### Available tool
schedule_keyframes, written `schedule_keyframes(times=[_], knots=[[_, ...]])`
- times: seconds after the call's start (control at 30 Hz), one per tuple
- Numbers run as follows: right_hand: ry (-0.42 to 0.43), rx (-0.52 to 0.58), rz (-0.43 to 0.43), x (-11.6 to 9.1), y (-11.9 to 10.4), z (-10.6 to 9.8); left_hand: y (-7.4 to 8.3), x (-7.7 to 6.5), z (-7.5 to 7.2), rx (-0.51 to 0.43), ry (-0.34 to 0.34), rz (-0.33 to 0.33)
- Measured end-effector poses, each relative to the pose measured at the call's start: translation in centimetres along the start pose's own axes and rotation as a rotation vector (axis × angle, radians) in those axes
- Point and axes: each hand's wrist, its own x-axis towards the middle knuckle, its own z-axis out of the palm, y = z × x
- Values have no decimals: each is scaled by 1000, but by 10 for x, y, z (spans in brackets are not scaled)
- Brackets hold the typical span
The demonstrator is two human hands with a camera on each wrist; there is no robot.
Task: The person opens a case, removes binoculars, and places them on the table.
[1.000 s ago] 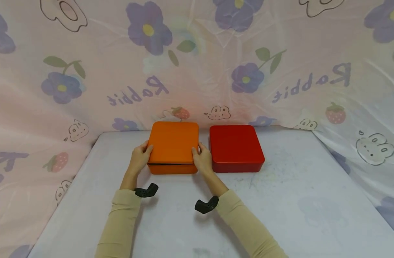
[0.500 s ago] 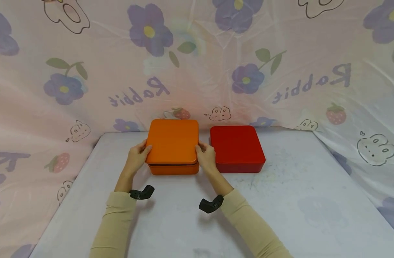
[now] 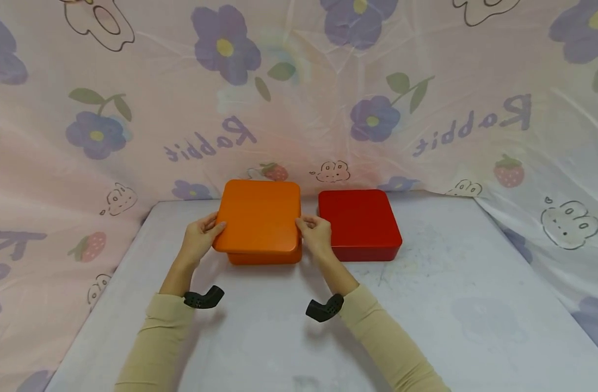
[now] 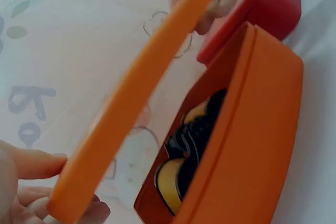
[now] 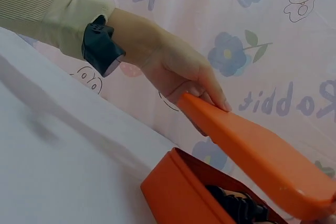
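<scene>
An orange lid (image 3: 259, 215) is raised off its orange box (image 3: 264, 258), higher on the left side than on the right. My left hand (image 3: 197, 240) pinches the lid's left edge between thumb and fingers. At the opposite edge my right hand (image 3: 315, 235) grips the lid, beside the red box. Through the gap in the left wrist view, black and yellow objects (image 4: 194, 142) show inside the box, partly hidden by its wall. The right wrist view also shows the lid (image 5: 262, 150) apart from the box's rim, tilted.
A closed red box (image 3: 359, 223) stands to the right of the orange one. Both are near the back of the white table (image 3: 426, 316). A patterned curtain (image 3: 299, 98) hangs behind and at the sides. A black wrist camera (image 3: 204, 297) is on each forearm.
The lid has come up off the orange box and shifted slightly left, its left side rising most. My left hand moved left with it; my right hand moved slightly right and up.
</scene>
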Motion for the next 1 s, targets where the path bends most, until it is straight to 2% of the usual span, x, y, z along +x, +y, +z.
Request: schedule_keyframes(times=[0.2, 0.37, 0.6, 1.0], knots=[[-16, 27, 39, 0, -2, -3, 5, -3, -4, 36, -8, -11], [-54, 60, 55, -2, -4, -6, 9, -8, -11, 66, -43, -21], [-121, 53, 98, -7, -4, -10, 6, -14, -20, 102, -76, -49], [-211, 1, 73, -15, -1, -15, 4, -22, -30, 157, -135, -61]])
